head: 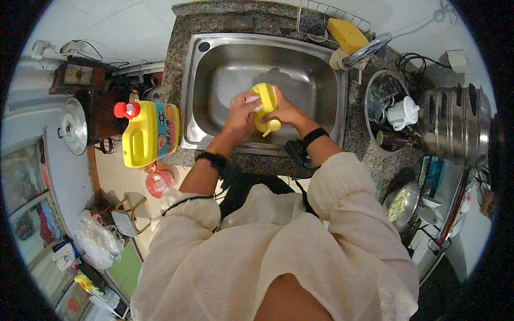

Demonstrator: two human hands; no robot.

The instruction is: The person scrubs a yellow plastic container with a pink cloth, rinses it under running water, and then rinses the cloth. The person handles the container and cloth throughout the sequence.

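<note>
Over the stainless steel sink I hold a yellow plastic bottle with a yellow pump head. My right hand grips it from the right. My left hand is against its left side, with something whitish, perhaps foam or a cloth, by the fingers. A large yellow jug of cleaning liquid with a red cap stands at the left edge of the counter.
A yellow sponge lies beside the chrome faucet at the back right. To the right are a basin holding a white lidded jug, a stacked metal steamer and a metal bowl of pale chopped food.
</note>
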